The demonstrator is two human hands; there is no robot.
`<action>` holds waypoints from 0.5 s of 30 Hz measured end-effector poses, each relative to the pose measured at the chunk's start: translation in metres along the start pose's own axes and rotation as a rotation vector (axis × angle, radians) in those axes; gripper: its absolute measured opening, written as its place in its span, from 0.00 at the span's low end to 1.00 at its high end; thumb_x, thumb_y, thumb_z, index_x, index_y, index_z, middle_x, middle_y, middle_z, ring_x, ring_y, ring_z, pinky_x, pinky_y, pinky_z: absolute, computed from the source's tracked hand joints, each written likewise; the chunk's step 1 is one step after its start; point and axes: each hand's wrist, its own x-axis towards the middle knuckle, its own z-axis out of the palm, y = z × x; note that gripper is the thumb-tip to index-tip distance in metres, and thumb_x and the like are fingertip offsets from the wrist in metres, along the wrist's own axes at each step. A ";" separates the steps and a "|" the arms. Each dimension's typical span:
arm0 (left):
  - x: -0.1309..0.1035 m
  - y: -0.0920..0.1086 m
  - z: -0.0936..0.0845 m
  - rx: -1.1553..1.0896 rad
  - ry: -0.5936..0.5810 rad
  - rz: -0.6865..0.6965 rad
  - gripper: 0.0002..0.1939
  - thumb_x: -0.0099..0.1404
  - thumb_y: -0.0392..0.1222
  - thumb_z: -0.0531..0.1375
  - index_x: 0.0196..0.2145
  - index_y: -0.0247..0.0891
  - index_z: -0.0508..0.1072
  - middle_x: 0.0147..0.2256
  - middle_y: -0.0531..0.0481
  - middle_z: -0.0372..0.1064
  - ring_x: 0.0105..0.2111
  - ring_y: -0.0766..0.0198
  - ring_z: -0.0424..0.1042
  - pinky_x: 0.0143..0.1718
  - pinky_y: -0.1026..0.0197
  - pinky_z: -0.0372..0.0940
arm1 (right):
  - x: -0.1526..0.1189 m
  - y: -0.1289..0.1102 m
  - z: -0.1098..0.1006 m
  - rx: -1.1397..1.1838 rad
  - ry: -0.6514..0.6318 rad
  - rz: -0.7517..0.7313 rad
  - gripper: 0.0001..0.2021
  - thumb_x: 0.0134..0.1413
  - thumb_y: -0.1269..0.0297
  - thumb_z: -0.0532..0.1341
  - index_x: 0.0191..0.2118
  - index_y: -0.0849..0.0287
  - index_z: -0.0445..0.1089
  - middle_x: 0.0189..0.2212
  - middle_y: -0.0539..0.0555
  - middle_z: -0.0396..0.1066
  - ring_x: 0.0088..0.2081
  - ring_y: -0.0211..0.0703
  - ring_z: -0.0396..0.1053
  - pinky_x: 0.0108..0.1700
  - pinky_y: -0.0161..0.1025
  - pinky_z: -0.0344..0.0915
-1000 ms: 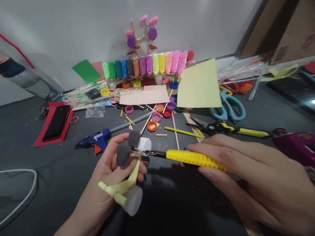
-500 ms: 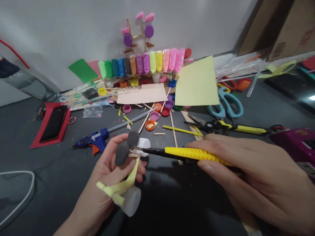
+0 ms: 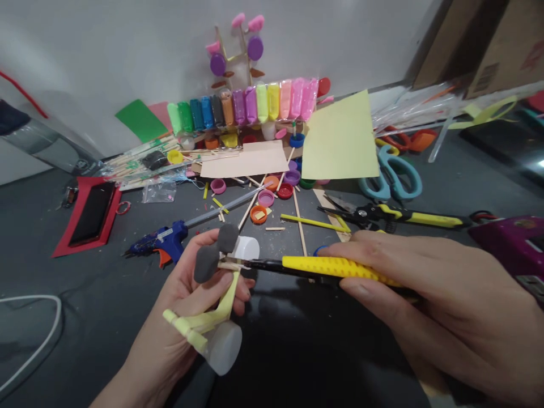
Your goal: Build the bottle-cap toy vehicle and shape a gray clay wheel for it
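Note:
My left hand (image 3: 170, 317) is closed around a small craft model (image 3: 208, 317) made of pale yellow strips, with white caps at its upper and lower parts and dark grey rounded pieces (image 3: 207, 263) at the top. My right hand (image 3: 425, 283) grips a tool with a yellow dotted handle (image 3: 331, 266) and a black shaft. The tool's metal tip touches or lies right beside the small wooden stick between the grey pieces and the upper white cap (image 3: 249, 248). Part of the model is hidden behind my left fingers.
A blue glue gun (image 3: 164, 241) lies left of centre. Beyond are bottle caps (image 3: 266, 198), sticks, coloured clay packs (image 3: 250, 105) and yellow paper (image 3: 340, 139). Pliers (image 3: 399, 217) and blue-handled scissors (image 3: 397, 175) lie to the right, a phone (image 3: 93, 212) to the left.
The model's grey pieces have shifted slightly left and up, tilting a little against the tool tip. Both hands keep their holds, and the camera view has moved slightly.

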 end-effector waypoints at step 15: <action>0.006 0.000 -0.009 0.067 -0.081 0.000 0.38 0.56 0.41 0.73 0.61 0.38 0.63 0.21 0.51 0.77 0.23 0.59 0.76 0.27 0.63 0.70 | -0.011 0.004 0.001 -0.080 0.050 -0.008 0.10 0.74 0.60 0.51 0.46 0.54 0.67 0.28 0.50 0.71 0.25 0.41 0.68 0.26 0.40 0.62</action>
